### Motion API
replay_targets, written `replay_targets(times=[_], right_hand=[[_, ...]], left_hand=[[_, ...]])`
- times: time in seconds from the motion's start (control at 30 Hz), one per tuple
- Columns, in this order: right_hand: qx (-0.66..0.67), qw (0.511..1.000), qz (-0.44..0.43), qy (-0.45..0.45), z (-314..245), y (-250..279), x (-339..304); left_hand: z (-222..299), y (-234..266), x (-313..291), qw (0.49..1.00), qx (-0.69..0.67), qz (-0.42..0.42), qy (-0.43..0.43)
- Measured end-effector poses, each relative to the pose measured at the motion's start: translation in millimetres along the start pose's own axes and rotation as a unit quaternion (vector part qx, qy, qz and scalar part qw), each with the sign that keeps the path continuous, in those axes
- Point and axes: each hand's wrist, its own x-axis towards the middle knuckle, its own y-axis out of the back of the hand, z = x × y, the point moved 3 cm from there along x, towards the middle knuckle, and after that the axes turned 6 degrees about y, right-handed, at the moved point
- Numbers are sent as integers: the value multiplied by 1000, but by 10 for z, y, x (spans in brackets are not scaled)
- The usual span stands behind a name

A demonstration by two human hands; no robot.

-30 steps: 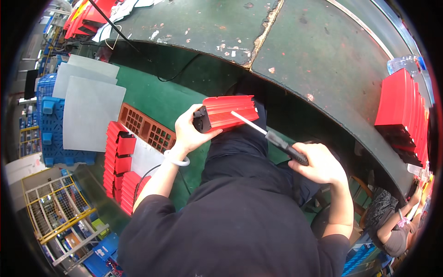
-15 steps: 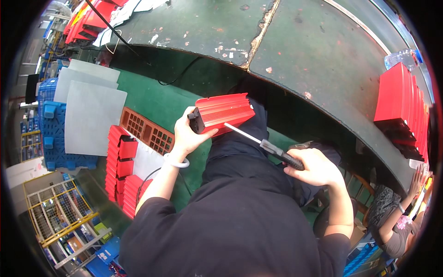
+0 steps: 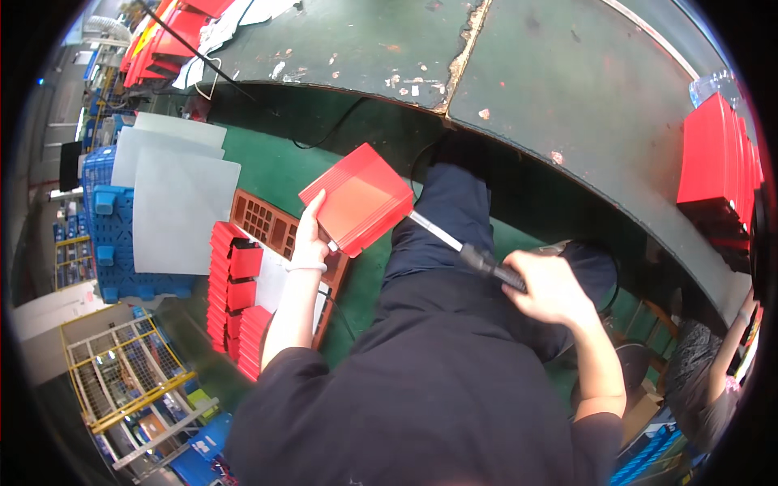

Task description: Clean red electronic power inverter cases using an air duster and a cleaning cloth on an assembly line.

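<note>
Hands: one red box (image 3: 357, 199), one screwdriver (image 3: 466, 253)

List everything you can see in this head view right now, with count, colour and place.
red box: one, red, held up over the lap, above the green floor.
screwdriver: one, metal shaft with dark handle, tip at the red box's lower edge.
brown grid tray: one, brown, on the floor left of the legs.
stacked red parts: a pile, count unclear, red, floor at lower left.
grey sheets: several, grey, on a blue pallet at left.
red boxes on bench: a row, red, right end of the dark green workbench.
left hand: grip on the red box's left edge.
right hand: grip on the screwdriver handle.
</note>
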Motion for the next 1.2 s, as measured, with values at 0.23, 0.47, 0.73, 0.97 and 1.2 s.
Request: replay_targets(times=[0.23, 0.47, 0.73, 0.97, 1.2], right_hand=[[-84, 994, 14, -62, 188, -213, 286], [-37, 998, -53, 19, -63, -376, 461], [-3, 996, -80, 45, -73, -386, 487], [-57, 994, -89, 15, 123, -468, 502], [-59, 997, -2, -43, 109, -479, 603]], left_hand=[[194, 365, 89, 996, 35, 54, -55], [130, 362, 31, 997, -29, 49, -46], [10, 293, 119, 996, -70, 43, -27], [-47, 220, 168, 995, -84, 49, -10], [-125, 185, 141, 994, -84, 45, 47]])
